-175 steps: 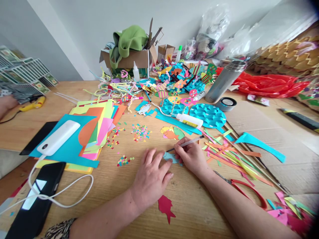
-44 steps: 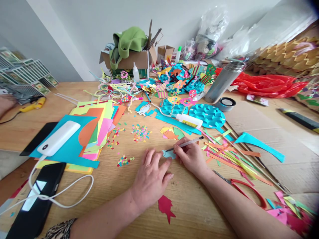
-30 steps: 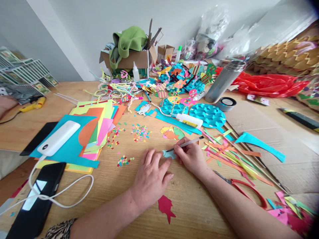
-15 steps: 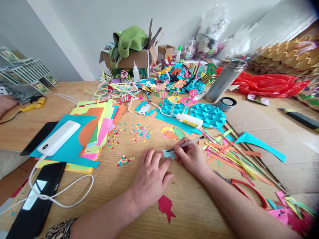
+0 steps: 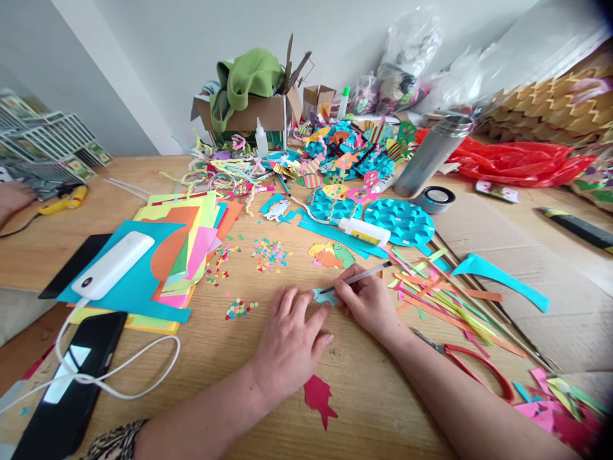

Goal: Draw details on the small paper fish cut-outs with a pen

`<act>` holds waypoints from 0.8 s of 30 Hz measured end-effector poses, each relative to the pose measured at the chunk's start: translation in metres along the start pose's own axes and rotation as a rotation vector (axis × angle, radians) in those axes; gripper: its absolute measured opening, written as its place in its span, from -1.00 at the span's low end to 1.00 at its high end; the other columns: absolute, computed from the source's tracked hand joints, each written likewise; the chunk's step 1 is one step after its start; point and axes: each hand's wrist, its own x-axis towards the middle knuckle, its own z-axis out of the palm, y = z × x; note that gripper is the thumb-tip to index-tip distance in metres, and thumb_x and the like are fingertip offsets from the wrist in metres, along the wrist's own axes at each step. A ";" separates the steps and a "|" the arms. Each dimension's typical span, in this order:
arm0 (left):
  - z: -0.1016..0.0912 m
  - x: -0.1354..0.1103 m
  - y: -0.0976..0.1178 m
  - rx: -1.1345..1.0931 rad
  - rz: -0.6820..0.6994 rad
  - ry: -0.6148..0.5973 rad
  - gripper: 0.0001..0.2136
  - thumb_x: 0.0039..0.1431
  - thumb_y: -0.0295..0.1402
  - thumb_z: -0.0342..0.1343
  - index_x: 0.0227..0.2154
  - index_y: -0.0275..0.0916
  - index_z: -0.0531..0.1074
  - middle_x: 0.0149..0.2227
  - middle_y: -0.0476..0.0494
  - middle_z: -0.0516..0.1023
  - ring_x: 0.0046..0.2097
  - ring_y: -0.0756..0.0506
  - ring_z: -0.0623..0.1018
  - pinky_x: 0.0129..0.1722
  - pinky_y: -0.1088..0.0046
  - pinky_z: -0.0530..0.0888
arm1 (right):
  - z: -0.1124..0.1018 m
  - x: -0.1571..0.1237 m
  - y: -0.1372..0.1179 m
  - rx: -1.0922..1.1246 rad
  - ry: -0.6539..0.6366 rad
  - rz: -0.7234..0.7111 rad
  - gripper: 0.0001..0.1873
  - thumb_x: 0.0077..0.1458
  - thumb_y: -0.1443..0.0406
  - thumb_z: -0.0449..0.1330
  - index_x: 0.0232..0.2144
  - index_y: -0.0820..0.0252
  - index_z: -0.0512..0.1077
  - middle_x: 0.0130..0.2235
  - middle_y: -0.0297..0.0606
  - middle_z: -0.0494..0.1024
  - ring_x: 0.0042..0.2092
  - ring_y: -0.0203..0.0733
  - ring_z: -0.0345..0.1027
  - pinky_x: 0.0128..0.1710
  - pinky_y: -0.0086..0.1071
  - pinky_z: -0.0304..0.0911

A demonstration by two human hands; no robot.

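My right hand (image 5: pixel 366 302) is closed round a slim pen (image 5: pixel 364 275), its dark tip on a small light-blue paper fish (image 5: pixel 327 296) that lies flat on the table. A curved line shows near the fish's left end; its right end is hidden by my right hand. Flat and with fingers stretched out, my left hand (image 5: pixel 293 329) rests on the table, its fingertips at the fish's lower left edge. Nearer to me lies a dark red paper fish (image 5: pixel 320 399). Just beyond the hands is a cluster of yellow, orange and green paper fish (image 5: pixel 330 255).
Left are coloured sheets (image 5: pixel 124 255), a white power bank (image 5: pixel 113 265) and a black phone (image 5: pixel 71 383). Confetti piles (image 5: pixel 271 254) lie ahead. Right are paper strips (image 5: pixel 445 294), red-handled scissors (image 5: pixel 472 364) and a steel flask (image 5: pixel 433 156). A co-worker's hand (image 5: pixel 16 199) shows far left.
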 end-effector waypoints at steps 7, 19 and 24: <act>0.000 0.000 0.000 0.004 -0.004 0.001 -0.62 0.21 -0.26 0.19 0.07 -0.14 0.38 0.09 -0.22 0.33 0.18 -0.30 0.23 0.21 -0.03 0.24 | 0.000 -0.001 -0.001 0.014 -0.014 -0.008 -0.79 0.04 0.26 0.15 -0.59 0.14 0.30 -0.64 -0.37 0.40 -0.67 -0.32 0.20 -0.71 -0.47 0.10; -0.001 0.000 0.001 0.000 -0.004 -0.009 -0.61 0.22 -0.27 0.18 0.09 -0.14 0.36 0.09 -0.21 0.31 0.18 -0.30 0.22 0.22 -0.03 0.23 | -0.001 -0.001 -0.001 -0.009 -0.036 -0.017 -0.83 0.04 0.29 0.14 -0.57 0.14 0.29 -0.62 -0.37 0.39 -0.66 -0.32 0.21 -0.69 -0.47 0.10; 0.000 0.001 0.000 0.002 -0.005 -0.006 -0.62 0.21 -0.27 0.19 0.08 -0.15 0.37 0.08 -0.22 0.32 0.18 -0.30 0.22 0.21 -0.04 0.23 | 0.000 -0.001 -0.002 -0.013 -0.047 -0.043 -0.83 0.04 0.30 0.12 -0.57 0.14 0.29 -0.62 -0.37 0.37 -0.65 -0.33 0.20 -0.67 -0.46 0.10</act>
